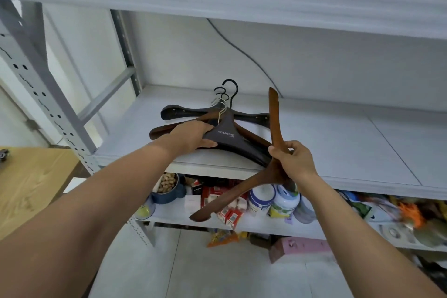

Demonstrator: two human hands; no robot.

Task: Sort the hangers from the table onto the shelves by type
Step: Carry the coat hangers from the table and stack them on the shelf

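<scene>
We've got the brown wooden hanger in our right hand, and it's turned up on end. One arm points almost straight up in front of the middle shelf, and the other slants down and to the left, ending in front of the lower shelf. So the V of it opens to the left. It's a reddish-brown, smooth and glossy, with wide curved arms. Our fingers and thumb are wrapped tight round the middle where the arms meet, and we can't see its hook from here.

Our left hand is on the dark grey hanger, which lies flat on top of the pile near the front left of that middle shelf. The thumb sits along its near edge and the fingers curl over the far side, pinching its left arm. That hanger is matte with small white lettering across the centre. Its long axis runs left to right, with the right end angling toward us, and its silver hook points away toward the back wall.

Under it there's another brown hanger and a black one behind that — their dark hooks also point toward the wall.

The lower shelf is packed with jars and boxes, and there's a wooden table off to the left.
</scene>
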